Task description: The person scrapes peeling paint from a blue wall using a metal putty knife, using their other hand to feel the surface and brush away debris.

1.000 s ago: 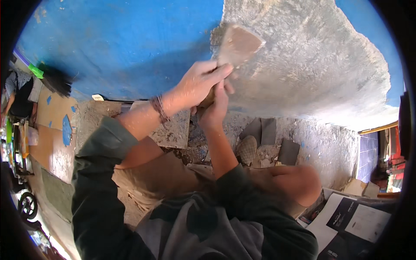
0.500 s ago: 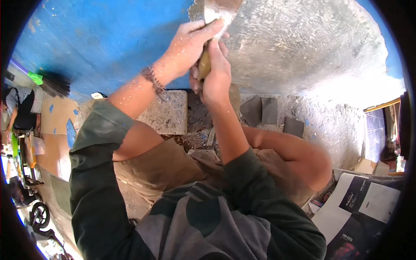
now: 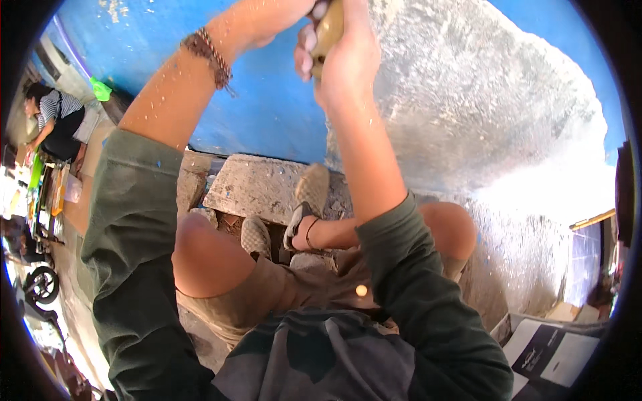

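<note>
At the top edge my right hand (image 3: 353, 57) is closed around the wooden handle (image 3: 330, 32) of a scraper. Its blade lies beyond the upper edge. My left hand (image 3: 271, 17), dusted with white specks, reaches to the top of the same handle; its fingertips are cut off by the picture's edge. Behind both hands stands a wall with blue paint (image 3: 267, 100) on the left and a bare grey patch (image 3: 455, 87) on the right.
My legs are folded below, feet in woven shoes (image 3: 313, 187) by a concrete slab (image 3: 251, 187). A printed box (image 3: 568, 354) sits at lower right. At left are another person (image 3: 60, 120) in a striped top, a green broom part (image 3: 100, 89) and a motorcycle wheel (image 3: 41, 285).
Both hands and the scraper have moved up, taking the blade out of view. My legs have shifted and my feet now show. The view has moved too; the sheets by the wall are hidden.
</note>
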`<state>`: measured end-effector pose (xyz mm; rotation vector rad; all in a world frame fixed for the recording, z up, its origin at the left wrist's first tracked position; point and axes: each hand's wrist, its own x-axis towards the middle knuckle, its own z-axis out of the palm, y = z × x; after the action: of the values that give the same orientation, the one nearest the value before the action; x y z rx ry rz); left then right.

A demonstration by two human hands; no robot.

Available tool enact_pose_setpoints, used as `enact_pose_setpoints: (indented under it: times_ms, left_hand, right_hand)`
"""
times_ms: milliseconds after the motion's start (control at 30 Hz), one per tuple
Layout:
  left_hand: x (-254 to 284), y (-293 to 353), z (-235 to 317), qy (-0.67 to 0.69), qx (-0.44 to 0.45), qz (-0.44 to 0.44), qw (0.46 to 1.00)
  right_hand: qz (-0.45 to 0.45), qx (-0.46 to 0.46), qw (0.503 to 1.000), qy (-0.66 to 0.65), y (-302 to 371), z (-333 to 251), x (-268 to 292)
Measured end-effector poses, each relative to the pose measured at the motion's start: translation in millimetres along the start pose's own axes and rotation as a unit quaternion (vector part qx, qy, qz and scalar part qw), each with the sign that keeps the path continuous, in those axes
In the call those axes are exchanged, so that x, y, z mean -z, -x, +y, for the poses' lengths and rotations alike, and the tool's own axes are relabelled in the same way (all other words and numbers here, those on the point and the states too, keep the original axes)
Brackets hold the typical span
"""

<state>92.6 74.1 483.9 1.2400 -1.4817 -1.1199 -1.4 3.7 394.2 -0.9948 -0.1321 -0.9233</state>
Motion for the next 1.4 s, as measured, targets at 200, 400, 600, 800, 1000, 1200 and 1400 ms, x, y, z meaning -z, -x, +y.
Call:
enact_pose_setpoints:
  times_ms: [200, 400, 600, 800, 1000, 1200, 1400]
  left_hand:
    - [-9.4, -8.5, -65.9, -0.29, 0.073, 0.183, 0.936]
    - [-13.3, 3.1, -117.0, -0.169, 0.125, 0.15, 0.966]
    - [-36.8, -5.0, -168.6, 0.176, 0.123, 0.127, 0.968]
    - [-42.1, -4.9, -223.7, 0.123, 0.081, 0.127, 0.981]
    - [-30.8, -21.7, -229.8, 0.139, 0.063, 0.115, 0.982]
    - [-36.9, -19.5, -222.1, 0.165, 0.03, 0.194, 0.967]
    - [-40.3, -8.5, -235.4, 0.01, 0.08, 0.237, 0.968]
  right_hand:
    - [-0.011, -0.073, 0.995, -0.06, 29.6, 36.5, 22.3]
    - [0.005, -0.241, 0.969, -0.049, 62.7, 53.7, 52.9]
    - [0.09, -0.29, 0.953, -0.008, 114.1, 78.8, 91.7]
    - [0.129, -0.32, 0.932, 0.109, 123.1, 88.0, 111.6]
    - [0.172, -0.246, 0.952, 0.061, 116.6, 106.4, 113.4]
    - [0.173, -0.212, 0.946, 0.175, 115.7, 120.0, 108.6]
    - [0.199, -0.217, 0.945, 0.142, 119.0, 121.1, 92.2]
